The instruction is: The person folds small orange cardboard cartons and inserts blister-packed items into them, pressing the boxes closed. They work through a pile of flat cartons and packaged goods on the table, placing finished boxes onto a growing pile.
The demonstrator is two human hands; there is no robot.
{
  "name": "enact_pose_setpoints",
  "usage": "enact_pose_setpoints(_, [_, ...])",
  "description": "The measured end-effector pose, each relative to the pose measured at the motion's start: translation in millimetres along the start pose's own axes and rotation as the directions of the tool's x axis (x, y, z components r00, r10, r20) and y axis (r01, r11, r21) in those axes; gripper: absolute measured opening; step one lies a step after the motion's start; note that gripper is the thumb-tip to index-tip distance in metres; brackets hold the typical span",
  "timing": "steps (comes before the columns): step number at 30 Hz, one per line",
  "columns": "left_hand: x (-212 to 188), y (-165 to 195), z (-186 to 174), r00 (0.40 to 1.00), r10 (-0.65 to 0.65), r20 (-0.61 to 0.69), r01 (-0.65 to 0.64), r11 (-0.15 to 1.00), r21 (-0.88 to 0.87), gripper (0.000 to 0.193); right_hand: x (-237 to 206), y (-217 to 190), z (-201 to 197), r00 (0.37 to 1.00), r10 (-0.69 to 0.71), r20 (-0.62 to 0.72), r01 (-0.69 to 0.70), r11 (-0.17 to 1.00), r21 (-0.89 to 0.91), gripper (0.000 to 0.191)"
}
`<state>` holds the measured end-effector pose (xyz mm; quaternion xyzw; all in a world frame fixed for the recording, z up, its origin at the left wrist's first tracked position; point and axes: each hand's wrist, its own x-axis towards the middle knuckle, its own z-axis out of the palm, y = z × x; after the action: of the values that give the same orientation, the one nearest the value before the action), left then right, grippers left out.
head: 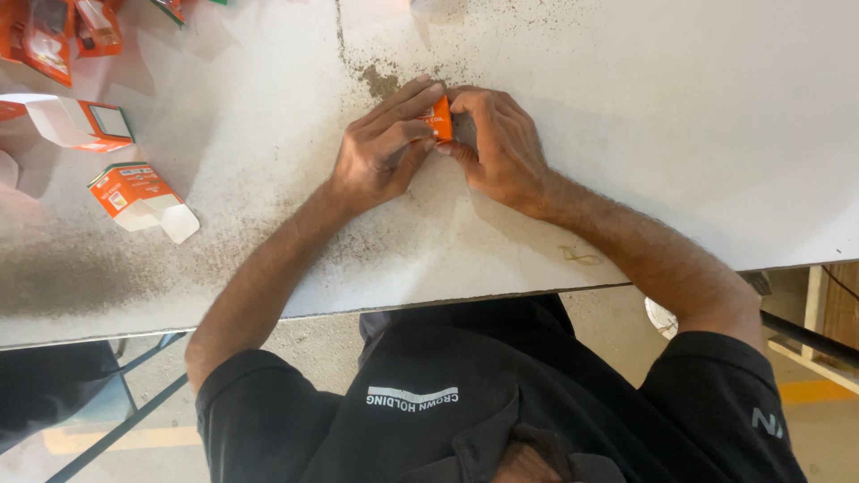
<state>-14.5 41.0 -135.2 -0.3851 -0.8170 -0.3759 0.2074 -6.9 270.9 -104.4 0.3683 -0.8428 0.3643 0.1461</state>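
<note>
Person seated at a white table (698, 134), worn and speckled dark in patches. Both forearms rest on the top, hands meeting near the middle.

Left hand (380, 148): fingers curled close, fingertips and thumb pressed onto a small orange box (439, 119). Right hand (501, 143): fingers bent tight round the other side of the same box, thumb tucked under toward it. The two hands touch at the box; only a narrow strip of its orange face shows between the fingers. It sits at or just above the tabletop; cannot tell whether it rests on the surface.

Off to the person's left, well apart from the hands: an orange carton with an open white flap (143, 201) lying on its side; beyond it a second open carton with a window panel (85, 123); in the far corner, several orange packets (54, 36) heaped together.

A thin rubber band (580, 258) lies near the table edge beside the right forearm.
</note>
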Motion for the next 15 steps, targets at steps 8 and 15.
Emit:
enact_pose_setpoints(8, [-14.6,9.0,-12.5,0.99,0.058,0.127,-0.093,0.955,0.282,0.019,-3.7,6.8,15.9,0.99,-0.118,0.074,0.115,0.992,0.05,0.053])
enact_pose_setpoints(15, [38.0,-42.4,-0.3,0.979,-0.123,-0.164,0.171,0.93,0.326,0.043,-7.8,52.1,-12.4,0.96,0.036,-0.278,-0.14,0.921,-0.363,0.078])
